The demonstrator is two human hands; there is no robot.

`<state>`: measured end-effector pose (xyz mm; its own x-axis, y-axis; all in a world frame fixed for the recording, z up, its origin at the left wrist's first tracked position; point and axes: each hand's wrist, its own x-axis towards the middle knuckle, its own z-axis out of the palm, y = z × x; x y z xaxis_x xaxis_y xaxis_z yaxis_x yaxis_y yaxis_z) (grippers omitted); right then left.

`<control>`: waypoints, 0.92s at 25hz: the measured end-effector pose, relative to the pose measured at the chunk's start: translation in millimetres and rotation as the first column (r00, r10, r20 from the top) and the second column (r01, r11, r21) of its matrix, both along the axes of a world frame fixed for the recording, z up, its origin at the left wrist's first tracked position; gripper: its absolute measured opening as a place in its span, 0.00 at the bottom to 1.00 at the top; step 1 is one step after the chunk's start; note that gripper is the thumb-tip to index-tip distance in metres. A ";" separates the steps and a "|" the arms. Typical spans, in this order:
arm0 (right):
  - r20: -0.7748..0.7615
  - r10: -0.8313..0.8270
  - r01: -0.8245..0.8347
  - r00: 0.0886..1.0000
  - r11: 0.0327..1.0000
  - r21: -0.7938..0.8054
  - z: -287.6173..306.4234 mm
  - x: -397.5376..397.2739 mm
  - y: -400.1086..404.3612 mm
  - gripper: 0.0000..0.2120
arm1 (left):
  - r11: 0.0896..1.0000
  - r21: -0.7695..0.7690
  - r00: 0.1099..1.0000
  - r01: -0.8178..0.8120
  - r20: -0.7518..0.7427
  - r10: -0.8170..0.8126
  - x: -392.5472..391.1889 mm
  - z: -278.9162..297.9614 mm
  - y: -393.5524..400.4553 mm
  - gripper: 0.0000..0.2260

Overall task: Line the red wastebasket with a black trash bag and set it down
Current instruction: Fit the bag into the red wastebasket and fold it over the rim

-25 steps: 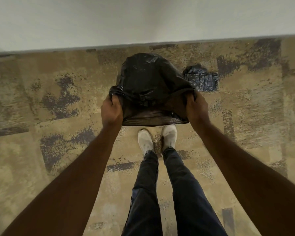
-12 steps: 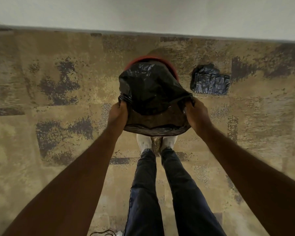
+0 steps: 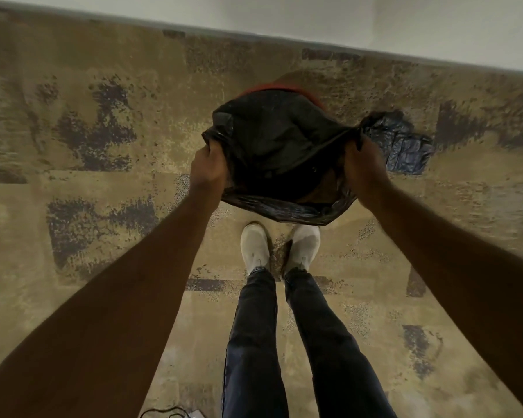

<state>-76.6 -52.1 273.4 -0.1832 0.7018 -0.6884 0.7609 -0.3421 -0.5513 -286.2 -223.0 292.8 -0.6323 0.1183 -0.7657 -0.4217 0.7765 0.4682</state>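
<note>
Patchy brown carpet [image 3: 88, 206] below a white wall. Mid-frame, left hand [image 3: 209, 167] and right hand [image 3: 363, 164] gripping bag [image 3: 278, 146] mouth wide over bin [image 3: 272, 87]. Not yet tucked around rim.

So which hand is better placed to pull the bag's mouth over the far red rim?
Probably the right hand: it holds the black plastic trash bag closer to the red wastebasket's exposed rim.

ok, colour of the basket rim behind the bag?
Red: a thin arc of the wastebasket shows above the black trash bag, clearest in the head view.
</note>
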 end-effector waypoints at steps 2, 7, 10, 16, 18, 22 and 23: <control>0.012 -0.016 0.016 1.000 1.000 0.014 -20.5 -1.3 4.4 0.15 | 0.999 0.007 0.999 -0.033 0.020 0.032 -4.0 -21.0 -1.5 0.29; 0.019 -0.050 0.049 0.999 0.999 0.018 -62.3 -5.7 7.7 0.17 | 0.990 0.041 0.974 -0.135 0.188 0.125 -4.0 -67.9 0.6 0.30; -0.056 -0.109 0.107 0.992 0.994 -0.036 -80.0 -13.1 -0.3 0.13 | 0.981 0.117 0.939 -0.158 0.324 0.112 5.0 -93.1 13.2 0.32; -0.176 -0.055 0.030 0.983 0.990 -0.141 -102.7 -38.8 -14.5 0.15 | 0.997 0.003 0.947 -0.071 0.315 0.067 8.3 -135.7 32.7 0.37; -0.168 -0.043 0.002 0.985 0.972 -0.234 -108.1 -41.3 -16.0 0.20 | 0.998 -0.005 0.953 -0.062 0.297 0.061 6.6 -142.8 31.1 0.37; -0.086 0.103 -0.114 0.991 0.985 -0.131 -103.9 -28.1 -10.6 0.23 | 0.997 0.004 0.994 -0.079 0.077 0.079 4.8 -139.5 14.7 0.32; -0.027 0.161 -0.162 0.987 0.986 -0.040 -99.8 -22.2 -9.3 0.21 | 0.997 -0.004 0.997 -0.073 0.018 0.073 4.0 -134.4 7.4 0.32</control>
